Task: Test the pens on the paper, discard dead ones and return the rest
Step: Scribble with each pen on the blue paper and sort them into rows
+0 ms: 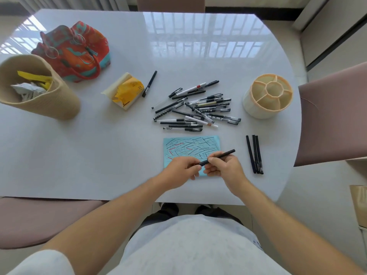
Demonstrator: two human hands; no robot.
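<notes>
- At far left on the white table [89, 147] a tan bin [42, 100] stands tilted toward the camera, with crumpled white paper and yellow scraps inside.
- Behind the bin and just right of it sits a red and teal bag [79, 50] with ring handles.
- Right of the bag, a yellow tissue pack [126, 91] lies open, and a lone pen [149, 83] rests just beside its right edge.
- Near the table's middle a pile [195, 106] of black, clear and white pens lies spread, many crossing one another.
- Below the pile lies a blue paper [185, 146], covered in black strokes with a few red ones.
- Over the paper's near edge, the left hand [181, 168] curls its fingers round the lower left end of a black pen [218, 156]; whether that end is a cap or the tip cannot be told.
- The right hand [224, 167] pinches the same pen at mid-barrel between thumb and curled fingers, and the pen's far end sticks up to the right above the paper.
- Right of the hands, three black pens [255, 154] lie side by side, touching, apart from the pile.
- At far right behind them stands a cream holder [268, 96], its top split into compartments round a central well.
</notes>
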